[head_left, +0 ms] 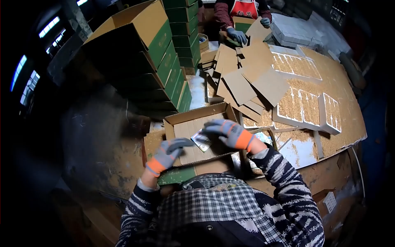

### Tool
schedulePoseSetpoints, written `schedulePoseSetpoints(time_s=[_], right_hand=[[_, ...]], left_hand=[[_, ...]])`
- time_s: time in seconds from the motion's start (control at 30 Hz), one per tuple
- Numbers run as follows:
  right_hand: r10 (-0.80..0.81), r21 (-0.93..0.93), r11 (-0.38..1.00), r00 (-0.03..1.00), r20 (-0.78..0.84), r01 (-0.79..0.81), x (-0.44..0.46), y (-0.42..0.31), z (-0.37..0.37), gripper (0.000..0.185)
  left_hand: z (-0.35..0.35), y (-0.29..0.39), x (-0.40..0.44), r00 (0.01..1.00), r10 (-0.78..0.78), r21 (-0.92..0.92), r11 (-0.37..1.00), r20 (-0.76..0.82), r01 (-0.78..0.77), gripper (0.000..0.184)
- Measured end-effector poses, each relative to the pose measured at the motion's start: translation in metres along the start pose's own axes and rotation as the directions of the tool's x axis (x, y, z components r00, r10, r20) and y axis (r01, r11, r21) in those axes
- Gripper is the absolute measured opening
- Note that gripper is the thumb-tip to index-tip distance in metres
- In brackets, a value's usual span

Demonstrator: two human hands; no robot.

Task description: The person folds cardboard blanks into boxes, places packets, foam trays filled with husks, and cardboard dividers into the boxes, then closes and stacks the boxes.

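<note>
An open, shallow cardboard box [187,128] with a plain inner bottom lies in front of me. Inside it, a small colourful printed card [200,141] shows at a slant between my hands. My left hand [168,153], in a grey glove with an orange cuff, hovers over the box's left side, fingers stretched toward the card. Gloved the same way, my right hand [230,133] reaches over the right side, its fingers extended at the card's upper edge. Whether those fingertips touch the card I cannot tell.
Green and brown boxes [164,66] stand stacked at left. Loose cardboard sheets [242,84] pile up beyond my box. White divided trays [298,107] filled with shavings stand right. A small box of printed packets [263,138] sits beside my right wrist. Opposite, a co-worker's gloved hands [237,36] handle cardboard.
</note>
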State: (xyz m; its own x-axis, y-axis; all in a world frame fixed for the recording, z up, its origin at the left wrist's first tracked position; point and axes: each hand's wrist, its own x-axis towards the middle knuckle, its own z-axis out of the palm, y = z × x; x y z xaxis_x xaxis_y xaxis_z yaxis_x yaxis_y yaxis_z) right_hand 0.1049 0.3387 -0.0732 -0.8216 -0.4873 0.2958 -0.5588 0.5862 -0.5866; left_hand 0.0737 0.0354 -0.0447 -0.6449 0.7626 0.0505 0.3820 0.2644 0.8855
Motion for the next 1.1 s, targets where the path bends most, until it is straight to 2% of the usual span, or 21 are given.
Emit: schedulePoseSetpoints(time_s=[0.07,0.1,0.17,0.2,0.27,0.3,0.37,0.43,0.5,0.57,0.6,0.67,0.7,0.73,0.77,0.83,0.87,0.93,1.0,1.07,1.1], right_hand=[[0.129,0.159,0.985,0.912,-0.390,-0.072,-0.016,0.009,-0.026,0.059],[0.255,0.245,0.958,0.827,-0.501,-0.147,-0.024,0.028,-0.031,0.064],[0.520,0.614,0.763,0.757,-0.396,-0.203,-0.037,0.068,-0.021,0.071],[0.599,0.607,0.699,0.773,-0.210,-0.377,-0.046,0.087,-0.002,0.072],[0.570,0.467,0.729,0.822,-0.009,-0.500,-0.072,0.151,0.064,0.080],[0.604,0.464,0.687,0.795,0.063,-0.559,-0.067,0.144,0.073,0.077],[0.750,0.498,0.433,0.607,0.263,-0.751,-0.042,0.089,0.071,0.065],[0.721,0.544,0.479,0.662,0.203,-0.688,-0.047,0.089,0.077,0.073],[0.635,0.717,0.610,0.750,-0.187,-0.337,-0.043,0.063,0.082,0.088],[0.657,0.792,0.568,0.703,-0.273,-0.224,-0.035,0.037,0.066,0.090],[0.710,0.782,0.560,0.646,-0.282,-0.274,-0.031,0.029,0.048,0.091],[0.760,0.901,0.412,0.597,-0.257,-0.137,-0.018,0.012,0.003,0.087],[0.680,0.905,0.421,0.680,-0.276,-0.054,-0.008,-0.004,-0.028,0.080],[0.654,0.895,0.447,0.682,-0.328,0.001,0.004,-0.027,-0.059,0.070],[0.692,0.908,0.412,0.624,-0.362,0.070,0.012,-0.036,-0.081,0.062],[0.643,0.801,0.593,0.548,-0.534,0.085,0.034,-0.047,-0.133,0.054],[0.655,0.812,0.557,0.509,-0.559,0.175,0.051,-0.066,-0.156,0.049],[0.520,0.851,0.424,0.686,-0.508,0.309,0.070,-0.020,-0.207,0.042],[0.288,0.942,0.100,0.896,-0.336,0.321,0.105,-0.028,-0.250,0.038],[0.460,0.759,0.471,0.608,-0.647,0.450,0.151,-0.076,-0.242,0.031],[0.435,0.761,0.513,0.643,-0.630,0.398,0.169,-0.077,-0.243,0.028]], left_hand=[[-0.013,-0.007,-0.020,0.840,-0.129,-0.105,0.991,-0.527,0.086,0.033],[-0.016,-0.042,-0.024,0.752,-0.155,-0.290,0.956,-0.641,-0.051,0.034],[-0.010,-0.104,-0.034,0.734,-0.468,-0.744,0.664,-0.493,-0.076,0.041],[0.015,-0.162,-0.035,0.828,-0.266,-0.605,0.789,-0.494,-0.108,0.044],[0.050,-0.195,-0.017,0.847,-0.305,-0.525,0.850,-0.435,0.036,0.048],[0.072,-0.185,0.001,0.743,-0.539,-0.601,0.765,-0.397,0.233,0.048],[0.091,-0.162,0.015,0.787,-0.344,-0.406,0.904,-0.513,0.131,0.043],[0.094,-0.170,0.005,0.780,-0.364,-0.444,0.887,-0.509,0.124,0.050],[0.095,-0.193,0.006,0.729,-0.411,-0.502,0.858,-0.547,0.107,0.053],[0.093,-0.257,0.004,0.786,-0.559,-0.916,0.400,-0.264,-0.023,0.053],[0.074,-0.240,0.017,0.789,-0.544,-0.908,0.417,-0.286,-0.042,0.053],[0.030,-0.138,0.044,0.990,0.130,-0.963,-0.269,-0.062,-0.025,0.054],[0.003,-0.073,0.052,0.982,0.186,-0.973,-0.232,-0.030,0.014,0.059],[-0.027,-0.032,0.056,0.909,0.287,-0.821,0.407,-0.301,-0.400,0.057],[-0.057,0.008,0.060,0.756,0.362,-0.183,0.829,-0.545,-0.529,0.057],[-0.121,0.069,0.060,0.668,0.308,-0.018,0.901,-0.677,-0.433,0.070],[-0.151,0.081,0.062,0.473,0.401,0.065,0.812,-0.784,-0.580,0.069],[-0.229,0.070,0.072,0.277,0.298,0.038,0.741,-0.913,-0.671,0.057],[-0.302,0.037,0.084,0.214,0.225,0.015,0.721,-0.950,-0.692,0.053],[-0.353,-0.008,0.097,0.372,0.354,0.072,0.800,-0.858,-0.596,0.044],[-0.367,-0.034,0.102,0.427,0.315,0.057,0.855,-0.848,-0.516,0.039]])
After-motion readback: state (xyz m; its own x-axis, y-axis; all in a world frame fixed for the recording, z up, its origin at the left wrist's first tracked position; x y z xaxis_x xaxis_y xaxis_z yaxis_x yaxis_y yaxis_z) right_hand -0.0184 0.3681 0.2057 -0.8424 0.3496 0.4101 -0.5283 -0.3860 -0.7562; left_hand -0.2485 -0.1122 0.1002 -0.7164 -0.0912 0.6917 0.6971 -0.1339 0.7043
